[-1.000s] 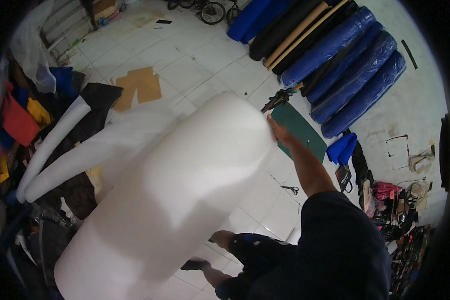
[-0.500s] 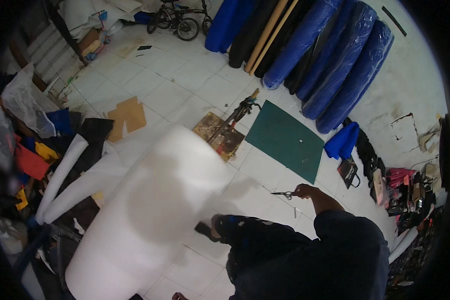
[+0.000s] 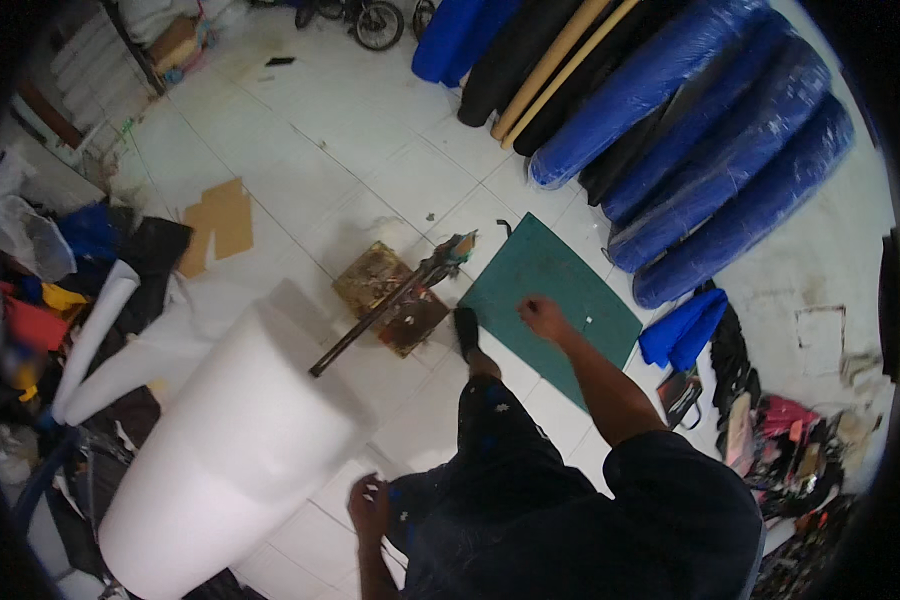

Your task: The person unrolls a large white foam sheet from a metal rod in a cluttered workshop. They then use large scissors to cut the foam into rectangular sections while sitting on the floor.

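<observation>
My right hand (image 3: pixel 544 319) is over the green cutting mat (image 3: pixel 565 290) with its fingers curled. A dark spot shows at the fingertips, but what they hold, if anything, cannot be made out. No scissors are visible now. Low beside my leg hangs my left hand (image 3: pixel 369 505), its fingers loosely bent with gaps between them and nothing plain in them. Left of it lies a large white foam-like roll (image 3: pixel 220 450), the closest big thing to that hand. My foot (image 3: pixel 468 335) is at the mat's left edge.
A stained board (image 3: pixel 360 275) with a long dark rod-like tool (image 3: pixel 395 305) across it lies beyond the roll. Blue plastic-wrapped rolls (image 3: pixel 670 90) lean at the far wall. Scraps (image 3: pixel 40 310) heap at the left; a blue cloth (image 3: pixel 683 328) and clutter (image 3: pixel 790 440) are at the right.
My right hand has moved left and away from me, over the mat; the scissors it held no longer show. My left hand has come further into view. My foot has stepped forward.
</observation>
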A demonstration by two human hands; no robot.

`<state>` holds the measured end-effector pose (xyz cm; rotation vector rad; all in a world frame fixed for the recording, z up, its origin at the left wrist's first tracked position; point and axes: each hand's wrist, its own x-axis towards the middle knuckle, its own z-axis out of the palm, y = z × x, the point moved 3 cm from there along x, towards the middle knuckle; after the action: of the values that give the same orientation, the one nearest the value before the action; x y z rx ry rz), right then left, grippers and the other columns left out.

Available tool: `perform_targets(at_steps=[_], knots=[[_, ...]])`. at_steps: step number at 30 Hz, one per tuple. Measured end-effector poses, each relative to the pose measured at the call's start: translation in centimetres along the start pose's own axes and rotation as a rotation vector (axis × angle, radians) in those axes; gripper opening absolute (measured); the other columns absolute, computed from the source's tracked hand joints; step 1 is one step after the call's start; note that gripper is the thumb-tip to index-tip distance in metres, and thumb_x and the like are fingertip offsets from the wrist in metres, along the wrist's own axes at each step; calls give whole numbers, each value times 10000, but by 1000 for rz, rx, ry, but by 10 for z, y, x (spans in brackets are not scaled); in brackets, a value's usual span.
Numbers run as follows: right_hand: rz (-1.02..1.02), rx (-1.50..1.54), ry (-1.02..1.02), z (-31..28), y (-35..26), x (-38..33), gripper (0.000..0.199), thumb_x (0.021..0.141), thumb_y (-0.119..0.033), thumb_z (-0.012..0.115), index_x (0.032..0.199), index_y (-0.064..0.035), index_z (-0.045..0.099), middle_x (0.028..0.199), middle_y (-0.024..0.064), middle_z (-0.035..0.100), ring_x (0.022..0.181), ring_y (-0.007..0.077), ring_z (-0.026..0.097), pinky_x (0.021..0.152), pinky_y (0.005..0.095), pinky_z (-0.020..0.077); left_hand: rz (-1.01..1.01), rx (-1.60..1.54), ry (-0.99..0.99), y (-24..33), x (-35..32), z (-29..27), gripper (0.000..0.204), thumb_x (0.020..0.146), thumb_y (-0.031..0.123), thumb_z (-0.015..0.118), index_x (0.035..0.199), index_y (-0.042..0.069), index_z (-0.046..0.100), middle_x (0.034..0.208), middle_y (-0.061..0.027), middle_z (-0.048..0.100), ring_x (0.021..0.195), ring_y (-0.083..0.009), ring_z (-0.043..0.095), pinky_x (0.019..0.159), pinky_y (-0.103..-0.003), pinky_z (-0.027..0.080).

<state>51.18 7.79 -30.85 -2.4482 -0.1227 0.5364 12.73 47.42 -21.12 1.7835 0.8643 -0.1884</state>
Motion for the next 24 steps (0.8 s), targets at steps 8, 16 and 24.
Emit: perform_targets(at_steps=[8,16,24], knots=[[-167,-5,-428,6,-131,221,424,867,-415,670,930,4,675,777,137,652,714,233,612,649,380,478,424,301,152,139,283,117,361,802,119,701,1129,18,588,1093,-191,614,1038,-361,581,912,-438,463],[-172,-320,-887,56,-144,253,505,774,-457,724,948,17,699,797,161,685,748,258,667,673,389,526,-91,895,-209,117,345,159,509,812,441,681,1199,122,593,1124,-182,622,1124,-360,551,957,-516,419],[294,66,-1014,58,-125,256,320,809,-324,692,913,-22,691,715,67,662,609,149,613,510,309,455,-78,760,-271,118,361,149,397,818,487,688,950,113,674,936,-122,661,955,-336,600,856,-461,472]])
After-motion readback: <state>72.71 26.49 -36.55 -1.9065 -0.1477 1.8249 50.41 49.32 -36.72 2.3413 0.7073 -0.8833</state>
